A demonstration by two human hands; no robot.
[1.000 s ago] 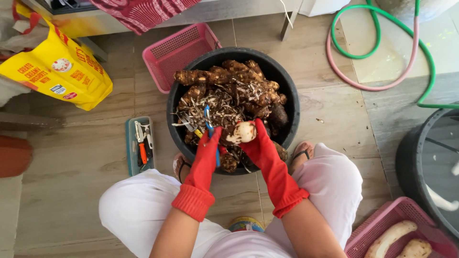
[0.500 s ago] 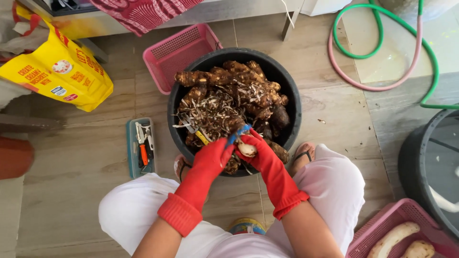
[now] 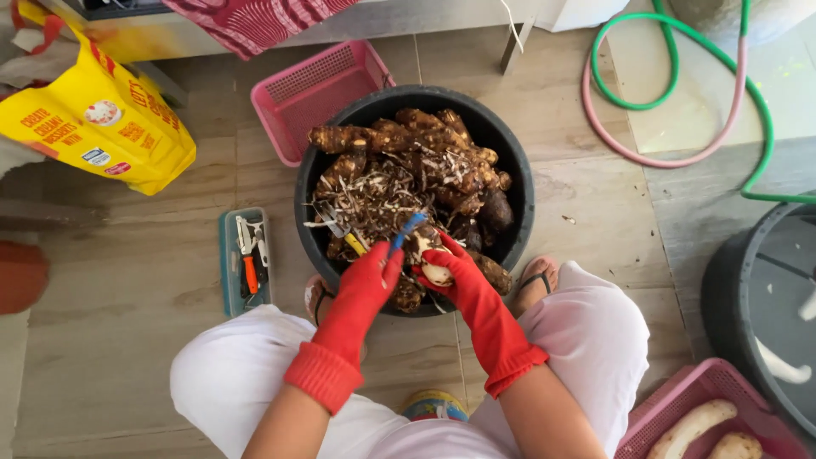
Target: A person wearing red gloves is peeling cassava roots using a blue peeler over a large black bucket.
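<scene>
Over a round black tub [image 3: 308, 183] heaped with knobbly brown roots [image 3: 408, 174] and stringy peelings, the right hand [image 3: 450, 268], in a smooth red rubber glove, is wrapped around a half-peeled root [image 3: 432, 270] showing pale flesh, at the tub's near edge. The left hand [image 3: 370, 280], gloved the same, grips a blue-handled peeler [image 3: 406, 231] whose tip touches that root. A pink mesh basket [image 3: 314, 85] stands behind the tub, and a small teal tray [image 3: 231, 280] of tools lies on the tiled floor beside it.
</scene>
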